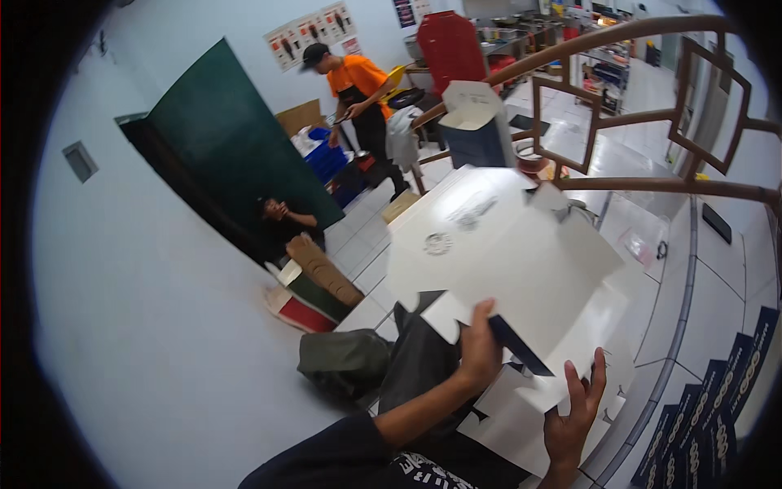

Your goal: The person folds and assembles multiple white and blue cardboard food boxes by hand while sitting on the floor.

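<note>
A partly folded cardboard box (505, 253), white inside with dark blue outside, tilts up in front of me above my lap. My left hand (479, 350) is closed round its near edge, beside a folded dark blue flap. At the box's near right corner, my right hand (573, 411) has its fingers stretched out and apart, by a white side flap. More flat white cardboard (521, 416) lies beneath the box, over my legs. Part of the right palm is turned away from view.
Flat dark blue cardboard pieces (709, 407) overlap at lower right. Ahead stands a blue box with open white top (474, 134), by a brown railing (586, 183). A phone (717, 222) lies right. A green bag (346, 363) sits left; two people (358, 85) are farther off.
</note>
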